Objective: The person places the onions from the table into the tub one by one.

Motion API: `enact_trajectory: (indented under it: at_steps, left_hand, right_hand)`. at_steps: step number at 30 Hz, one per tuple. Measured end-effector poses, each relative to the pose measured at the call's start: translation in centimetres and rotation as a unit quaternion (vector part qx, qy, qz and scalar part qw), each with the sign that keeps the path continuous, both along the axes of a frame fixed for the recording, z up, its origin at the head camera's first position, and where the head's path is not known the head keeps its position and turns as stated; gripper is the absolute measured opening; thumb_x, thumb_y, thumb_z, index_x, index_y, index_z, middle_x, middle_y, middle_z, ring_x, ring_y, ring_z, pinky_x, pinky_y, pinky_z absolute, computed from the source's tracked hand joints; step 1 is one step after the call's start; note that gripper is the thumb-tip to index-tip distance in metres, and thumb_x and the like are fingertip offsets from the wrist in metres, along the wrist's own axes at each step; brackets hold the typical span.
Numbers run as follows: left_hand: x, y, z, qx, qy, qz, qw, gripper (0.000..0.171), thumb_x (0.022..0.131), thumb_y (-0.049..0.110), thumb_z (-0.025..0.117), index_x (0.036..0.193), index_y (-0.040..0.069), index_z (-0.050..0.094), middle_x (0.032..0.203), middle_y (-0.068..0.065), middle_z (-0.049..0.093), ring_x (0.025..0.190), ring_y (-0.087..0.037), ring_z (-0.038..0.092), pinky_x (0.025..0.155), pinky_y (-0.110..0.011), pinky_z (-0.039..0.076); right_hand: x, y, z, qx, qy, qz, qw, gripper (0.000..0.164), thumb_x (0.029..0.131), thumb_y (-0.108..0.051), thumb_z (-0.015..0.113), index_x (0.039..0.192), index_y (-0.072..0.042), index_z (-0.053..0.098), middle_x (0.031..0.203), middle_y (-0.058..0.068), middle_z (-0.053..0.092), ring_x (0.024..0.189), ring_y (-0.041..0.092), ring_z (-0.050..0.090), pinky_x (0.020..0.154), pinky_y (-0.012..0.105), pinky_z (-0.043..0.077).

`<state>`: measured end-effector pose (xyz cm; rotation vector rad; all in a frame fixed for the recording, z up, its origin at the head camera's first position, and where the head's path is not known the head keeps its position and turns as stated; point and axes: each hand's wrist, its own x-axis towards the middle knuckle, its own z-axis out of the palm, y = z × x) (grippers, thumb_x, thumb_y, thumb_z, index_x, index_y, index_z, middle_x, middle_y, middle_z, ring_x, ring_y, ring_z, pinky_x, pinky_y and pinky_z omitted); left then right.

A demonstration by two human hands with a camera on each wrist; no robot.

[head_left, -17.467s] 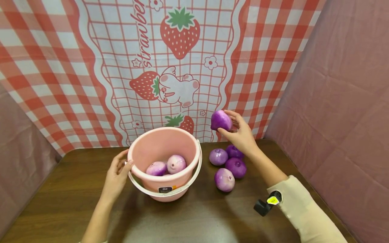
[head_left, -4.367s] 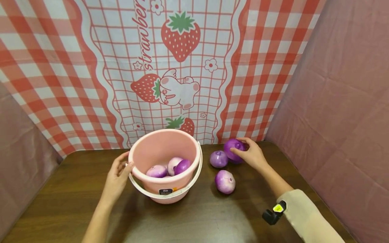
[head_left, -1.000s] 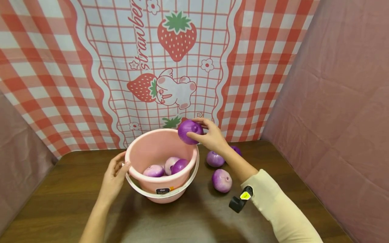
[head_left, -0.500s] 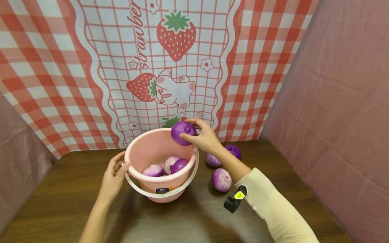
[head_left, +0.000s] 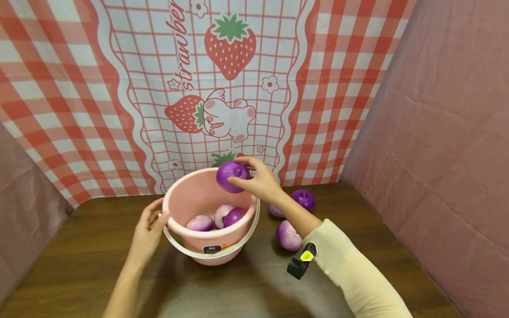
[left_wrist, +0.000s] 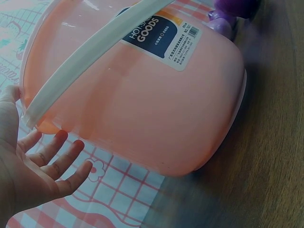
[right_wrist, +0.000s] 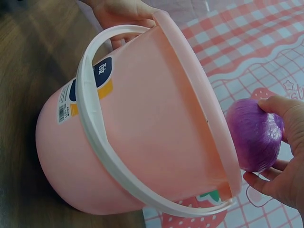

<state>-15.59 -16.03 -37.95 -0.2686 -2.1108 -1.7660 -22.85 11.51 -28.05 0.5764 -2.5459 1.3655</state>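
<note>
A purple onion (head_left: 230,176) is held by my right hand (head_left: 260,181) over the mouth of the pink bucket (head_left: 212,243), thumb on its near side and fingers behind. In the right wrist view the onion (right_wrist: 255,135) overlaps the bucket's rim. My left hand (head_left: 147,232) grips the rim at the left, its thumb over the edge and fingers (left_wrist: 64,159) against the outside. Inside the bucket lie a pale onion (head_left: 200,223), another pale onion (head_left: 221,214) and a darker purple onion (head_left: 233,216). A white handle (head_left: 222,254) hangs down the bucket's front.
Right of the bucket on the wooden table (head_left: 191,291) lie a dark purple onion (head_left: 304,199), a lighter onion (head_left: 275,210) partly behind the right forearm, and a pale onion (head_left: 288,236). A strawberry-print cloth (head_left: 230,53) hangs behind the table.
My right hand took the purple onion from the group on the right and carried it left, over the bucket. In the last second it moved further left. My left hand stays at the rim.
</note>
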Motion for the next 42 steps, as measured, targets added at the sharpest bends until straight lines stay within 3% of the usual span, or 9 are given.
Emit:
enact_trajectory:
  at_steps: [21,42]
  left_hand:
    - [0.0,-0.2,-0.1,-0.005,-0.003,0.005,1.0,0.042,0.095,0.005,0.047,0.136,-0.003,0.038,0.089,0.018,0.06,0.079,0.007,0.056,0.069,-0.011,0.046]
    - [-0.1,-0.1,-0.1,0.008,0.002,-0.007,0.9999,0.042,0.095,0.004,0.047,0.135,-0.004,0.037,0.087,0.018,0.06,0.077,0.005,0.056,0.068,-0.011,0.047]
  right_hand:
    - [-0.1,-2.3,-0.8,-0.046,-0.043,0.043,0.997,0.054,0.077,-0.025,0.077,0.125,-0.012,0.055,0.12,0.008,0.059,0.112,0.025,0.058,0.09,0.034,0.051]
    - [-0.5,-3.4,-1.4,-0.038,-0.035,0.03,0.998,0.055,0.076,-0.027,0.077,0.125,-0.013,0.055,0.121,0.008,0.059,0.112,0.025,0.056,0.094,0.036,0.048]
